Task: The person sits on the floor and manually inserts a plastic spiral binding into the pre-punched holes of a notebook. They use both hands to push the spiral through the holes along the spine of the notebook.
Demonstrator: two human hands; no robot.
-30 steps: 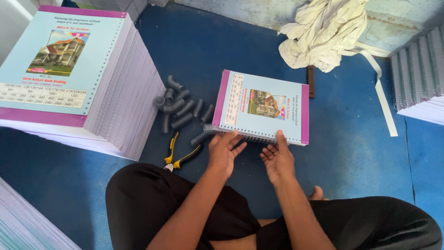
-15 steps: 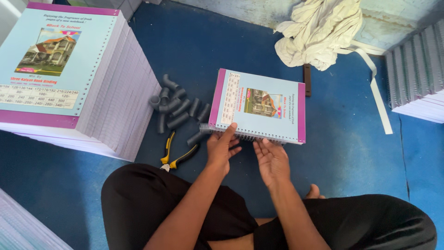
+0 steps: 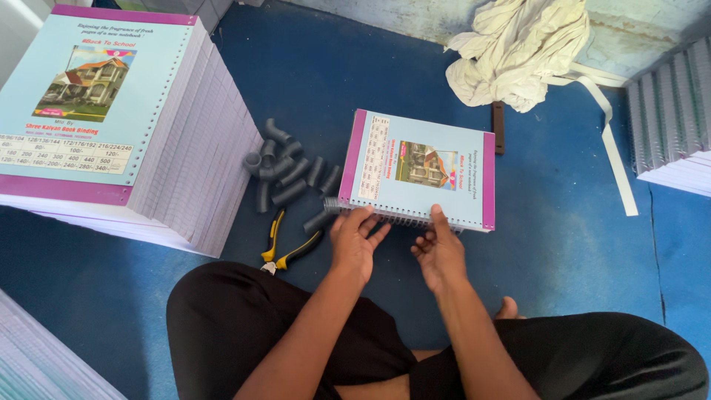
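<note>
A spiral-bound notebook (image 3: 422,167) with a light blue cover, purple side bands and a house picture lies on the blue floor in front of my crossed legs. Its metal spiral (image 3: 396,215) runs along the near edge. My left hand (image 3: 354,241) grips the near left corner, fingertips on the spiral where it sticks out. My right hand (image 3: 441,252) holds the same edge right of the middle, index finger on the cover and the other fingers curled under.
Several grey coil rolls (image 3: 289,174) and yellow-handled pliers (image 3: 285,248) lie left of the notebook. A tall stack of unbound notebooks (image 3: 111,118) stands at the left. A cream cloth (image 3: 518,52) and white strap (image 3: 615,148) lie behind, with bound notebooks (image 3: 674,118) at the right.
My right hand has slid left along the notebook's near edge, from the right corner toward the middle. My left hand stays at the left corner.
</note>
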